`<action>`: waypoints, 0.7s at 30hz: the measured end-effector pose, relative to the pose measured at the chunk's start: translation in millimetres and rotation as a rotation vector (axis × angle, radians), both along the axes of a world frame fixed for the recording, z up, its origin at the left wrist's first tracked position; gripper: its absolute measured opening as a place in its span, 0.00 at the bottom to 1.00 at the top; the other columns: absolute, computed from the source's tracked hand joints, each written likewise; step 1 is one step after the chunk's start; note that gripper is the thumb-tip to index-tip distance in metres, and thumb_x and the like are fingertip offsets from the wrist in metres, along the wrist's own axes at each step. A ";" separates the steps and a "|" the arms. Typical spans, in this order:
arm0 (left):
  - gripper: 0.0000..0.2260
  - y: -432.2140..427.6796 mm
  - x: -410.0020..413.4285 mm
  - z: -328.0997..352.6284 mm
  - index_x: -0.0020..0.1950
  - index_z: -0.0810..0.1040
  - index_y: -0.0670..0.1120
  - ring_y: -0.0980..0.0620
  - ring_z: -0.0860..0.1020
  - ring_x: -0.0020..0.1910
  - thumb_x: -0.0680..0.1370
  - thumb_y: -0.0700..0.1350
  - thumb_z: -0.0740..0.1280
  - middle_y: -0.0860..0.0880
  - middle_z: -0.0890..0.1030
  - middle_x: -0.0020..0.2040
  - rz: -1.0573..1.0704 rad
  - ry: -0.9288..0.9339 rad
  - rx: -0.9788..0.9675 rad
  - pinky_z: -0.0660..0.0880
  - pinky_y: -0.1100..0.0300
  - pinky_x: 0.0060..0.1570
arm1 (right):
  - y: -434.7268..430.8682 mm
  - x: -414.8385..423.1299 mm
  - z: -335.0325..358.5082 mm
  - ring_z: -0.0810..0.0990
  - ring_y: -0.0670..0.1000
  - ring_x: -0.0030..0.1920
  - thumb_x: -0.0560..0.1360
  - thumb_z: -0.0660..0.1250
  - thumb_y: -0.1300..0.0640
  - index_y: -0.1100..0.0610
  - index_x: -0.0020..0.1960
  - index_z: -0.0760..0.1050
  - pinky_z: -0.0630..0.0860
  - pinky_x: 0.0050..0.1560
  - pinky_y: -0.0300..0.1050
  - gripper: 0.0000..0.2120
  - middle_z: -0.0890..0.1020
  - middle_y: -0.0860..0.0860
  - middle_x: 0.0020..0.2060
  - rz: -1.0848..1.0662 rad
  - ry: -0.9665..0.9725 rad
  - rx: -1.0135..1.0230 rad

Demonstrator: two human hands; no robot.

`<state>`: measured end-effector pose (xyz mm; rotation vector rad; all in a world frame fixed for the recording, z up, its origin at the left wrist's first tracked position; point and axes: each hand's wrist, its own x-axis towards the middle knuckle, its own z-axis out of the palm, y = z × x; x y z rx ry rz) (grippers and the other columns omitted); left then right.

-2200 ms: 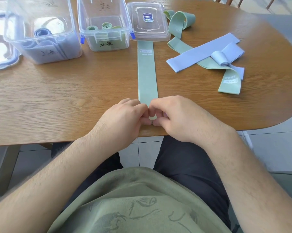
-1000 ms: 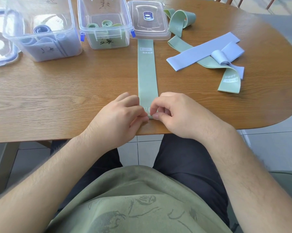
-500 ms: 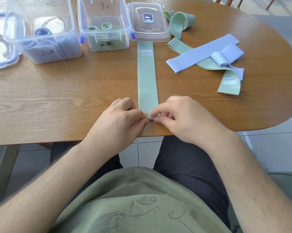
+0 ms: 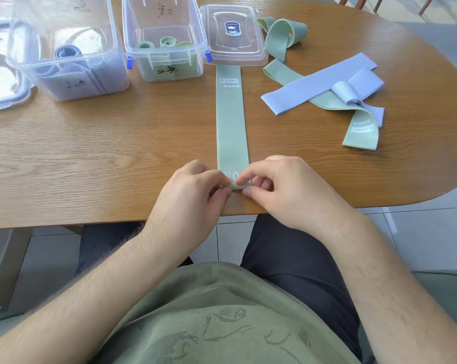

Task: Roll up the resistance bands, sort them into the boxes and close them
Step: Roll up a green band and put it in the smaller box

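Note:
A long green resistance band (image 4: 231,122) lies flat down the middle of the wooden table (image 4: 117,158), its far end tucked under a clear lid (image 4: 232,35). Its near end is curled into a small tight roll by the table's front edge. My left hand (image 4: 193,195) and my right hand (image 4: 282,190) pinch that roll from either side with thumbs and fingertips. A clear box (image 4: 164,35) holds rolled green bands. To its left, another clear box (image 4: 64,48) holds rolled blue bands.
Loose bands lie at the right: a blue band (image 4: 319,84) crossing a green band (image 4: 358,127), a partly rolled blue band (image 4: 353,90), and a looped green band (image 4: 282,35) at the back. A second lid (image 4: 1,93) rests at the far left. Chair legs show beyond the table.
The band's near end, first hidden under my fingers, now shows as a small roll. Both hands have shifted slightly while pinching and turning it.

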<state>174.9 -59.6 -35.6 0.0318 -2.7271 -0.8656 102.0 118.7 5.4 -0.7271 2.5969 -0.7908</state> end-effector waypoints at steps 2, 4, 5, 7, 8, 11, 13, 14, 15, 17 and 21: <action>0.04 0.0 0.3 -0.6 0.49 0.86 0.48 0.51 0.75 0.40 0.76 0.42 0.74 0.51 0.76 0.42 -0.010 0.005 -0.006 0.69 0.61 0.44 | -1.0 0.3 -1.8 0.77 0.43 0.47 0.79 0.69 0.51 0.41 0.54 0.83 0.79 0.51 0.47 0.07 0.76 0.42 0.45 -0.010 0.010 -0.002; 0.03 0.0 -0.1 -1.2 0.49 0.86 0.47 0.50 0.75 0.40 0.76 0.42 0.74 0.50 0.75 0.42 -0.025 0.011 -0.021 0.68 0.61 0.45 | -2.6 0.2 -3.1 0.76 0.42 0.48 0.79 0.69 0.51 0.41 0.53 0.83 0.78 0.52 0.47 0.07 0.76 0.42 0.46 -0.022 0.017 -0.005; 0.03 -0.3 -0.6 -1.2 0.49 0.86 0.47 0.50 0.74 0.41 0.76 0.41 0.74 0.50 0.76 0.42 -0.031 0.013 -0.028 0.68 0.61 0.45 | -3.5 0.3 -3.6 0.76 0.42 0.48 0.79 0.69 0.52 0.41 0.53 0.83 0.78 0.52 0.47 0.07 0.76 0.42 0.46 -0.028 0.019 -0.008; 0.03 -0.4 -1.6 -0.3 0.49 0.85 0.46 0.51 0.73 0.41 0.76 0.41 0.74 0.49 0.76 0.42 -0.033 0.019 -0.041 0.67 0.61 0.45 | -5.1 0.2 -3.5 0.77 0.43 0.46 0.79 0.69 0.53 0.42 0.53 0.83 0.79 0.51 0.47 0.08 0.76 0.42 0.45 -0.039 0.025 -0.012; 0.03 -0.3 -1.8 0.9 0.50 0.85 0.47 0.52 0.73 0.41 0.77 0.42 0.73 0.50 0.76 0.42 -0.028 0.017 -0.043 0.67 0.62 0.45 | -5.6 0.1 -2.8 0.77 0.43 0.46 0.79 0.69 0.54 0.42 0.54 0.83 0.79 0.51 0.47 0.08 0.77 0.42 0.45 -0.045 0.027 -0.012; 0.03 0.9 -1.8 4.2 0.51 0.83 0.48 0.51 0.74 0.41 0.78 0.44 0.71 0.51 0.76 0.42 -0.012 0.000 -0.036 0.66 0.62 0.43 | -5.7 0.0 -0.7 0.77 0.42 0.46 0.79 0.69 0.54 0.43 0.54 0.81 0.79 0.50 0.46 0.07 0.78 0.41 0.44 -0.058 0.039 -0.006; 0.01 1.1 -2.7 4.2 0.49 0.83 0.47 0.48 0.75 0.41 0.78 0.42 0.71 0.50 0.75 0.42 -0.015 0.010 -0.048 0.66 0.61 0.44 | -5.8 0.8 -0.4 0.77 0.42 0.46 0.79 0.69 0.53 0.44 0.52 0.80 0.80 0.50 0.47 0.05 0.78 0.41 0.44 -0.063 0.051 0.000; 0.01 0.8 -3.4 3.4 0.48 0.83 0.46 0.46 0.76 0.42 0.78 0.41 0.71 0.48 0.75 0.42 -0.018 0.018 -0.059 0.67 0.60 0.45 | -6.2 1.5 -0.7 0.77 0.42 0.47 0.80 0.68 0.53 0.44 0.52 0.80 0.79 0.50 0.47 0.05 0.78 0.41 0.44 -0.064 0.055 0.004; 0.02 0.4 -4.2 2.0 0.48 0.83 0.45 0.44 0.76 0.42 0.78 0.41 0.71 0.47 0.76 0.42 -0.022 0.027 -0.072 0.68 0.59 0.46 | -6.7 2.1 -1.1 0.76 0.43 0.47 0.80 0.68 0.53 0.44 0.52 0.80 0.79 0.50 0.47 0.05 0.78 0.41 0.44 -0.065 0.058 0.011; 0.04 -0.3 -5.4 -0.4 0.47 0.83 0.44 0.42 0.76 0.42 0.78 0.42 0.69 0.46 0.76 0.42 -0.030 0.051 -0.095 0.71 0.57 0.47 | -7.8 2.6 -1.6 0.77 0.43 0.48 0.80 0.67 0.52 0.44 0.53 0.80 0.79 0.51 0.47 0.05 0.77 0.41 0.46 -0.067 0.061 0.026; 0.07 -1.9 -6.6 -4.6 0.48 0.83 0.44 0.43 0.75 0.41 0.80 0.45 0.67 0.46 0.75 0.43 -0.039 0.095 -0.125 0.72 0.55 0.48 | -9.5 1.3 -1.7 0.77 0.44 0.48 0.81 0.66 0.52 0.44 0.54 0.81 0.79 0.51 0.46 0.06 0.76 0.43 0.47 -0.078 0.076 0.031</action>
